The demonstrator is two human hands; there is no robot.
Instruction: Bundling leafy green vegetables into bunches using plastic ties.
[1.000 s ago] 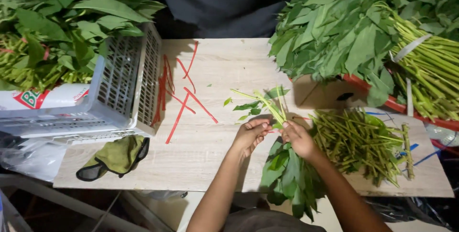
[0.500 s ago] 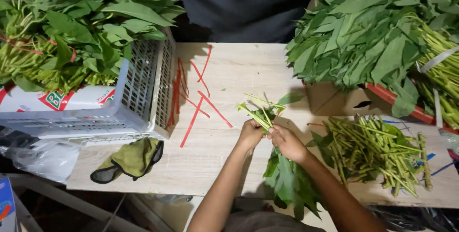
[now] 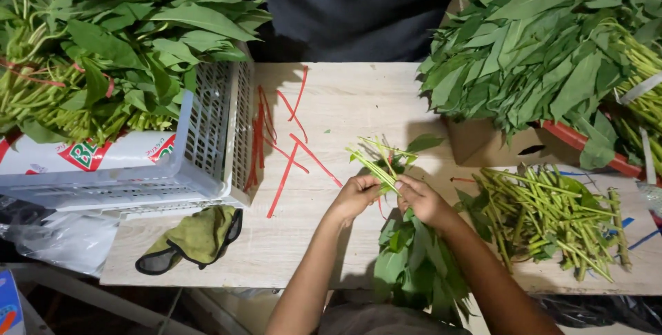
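Together, left hand (image 3: 355,195) and right hand (image 3: 422,200) clenched around a leafy, thin-stemmed green bundle (image 3: 396,190).

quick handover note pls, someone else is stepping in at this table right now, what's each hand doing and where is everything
Left hand: closed around the stems of a bunch of leafy greens; its leaves hang toward the person over the wooden table edge.
Right hand: gripping the same bunch just beside the left, stem ends pointing away.
Red strips: lying loose on the table left of the hands, beside the white plastic crate full of greens.
Cut stems pile: on the table, right of the hands.
More leafy greens heaped at far right.
Done: one bunch gathered in hand. Left: it has no visible red strip round it.
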